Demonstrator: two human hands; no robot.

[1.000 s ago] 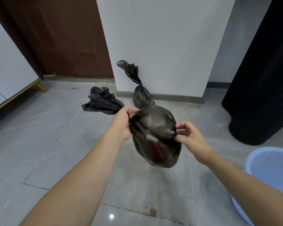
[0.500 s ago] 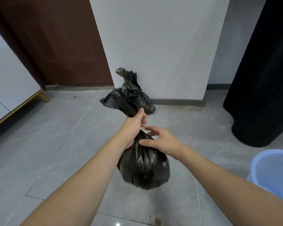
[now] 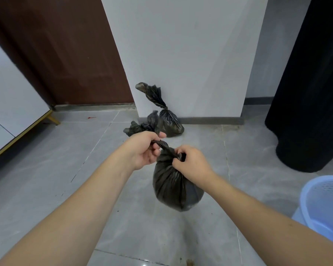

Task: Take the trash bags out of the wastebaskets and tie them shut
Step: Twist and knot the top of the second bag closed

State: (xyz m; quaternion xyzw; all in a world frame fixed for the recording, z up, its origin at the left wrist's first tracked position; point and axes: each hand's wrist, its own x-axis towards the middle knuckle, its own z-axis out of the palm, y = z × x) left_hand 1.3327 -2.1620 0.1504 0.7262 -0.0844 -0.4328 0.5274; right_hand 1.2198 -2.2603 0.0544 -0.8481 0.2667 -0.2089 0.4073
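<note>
A full black trash bag (image 3: pixel 173 187) hangs in the air above the grey floor. My left hand (image 3: pixel 144 148) grips its twisted neck, and the loose top of the bag sticks out behind that hand. My right hand (image 3: pixel 190 162) pinches the neck lower down, just above the bag's round body. A second black trash bag (image 3: pixel 169 121), tied at the neck, stands on the floor against the white pillar. A light blue wastebasket (image 3: pixel 323 206) sits at the right edge, with no bag seen in it.
The white pillar (image 3: pixel 181 54) rises straight ahead, with a brown door (image 3: pixel 65 50) to its left. A black curtain (image 3: pixel 311 83) hangs down to the floor on the right. A white cabinet (image 3: pixel 12 104) with gold legs stands at left.
The bag went from being stretched sideways between both hands to hanging by its neck. My right hand has closed on the neck below my left hand.
</note>
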